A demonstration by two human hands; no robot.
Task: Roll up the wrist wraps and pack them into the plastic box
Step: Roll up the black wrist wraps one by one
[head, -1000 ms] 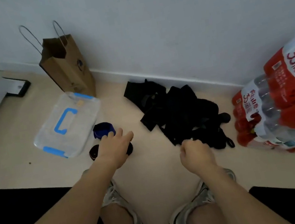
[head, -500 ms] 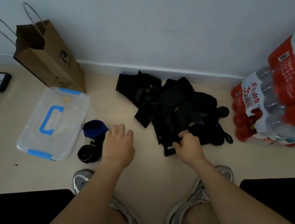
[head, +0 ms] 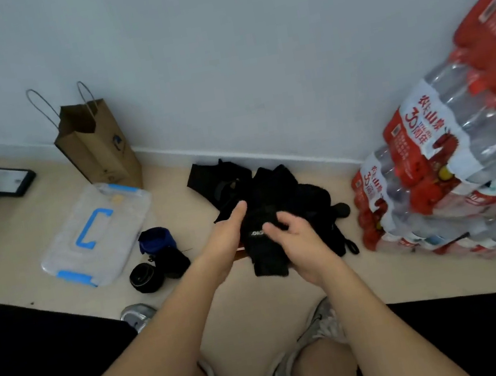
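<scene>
Crouched on the floor, holding one black wrist wrap between both outstretched arms.

Grips the wrap from the right with the right hand, thumb and fingers curled round the fabric, forearm angled in above the right knee. Lays the left hand flat along the wrap's left edge, fingers straight, pointing toward the wall and curled round nothing. Holds it just in front of the black pile; plastic box lidded, well to the left beside a paper bag, rolled wraps at its near corner.
</scene>
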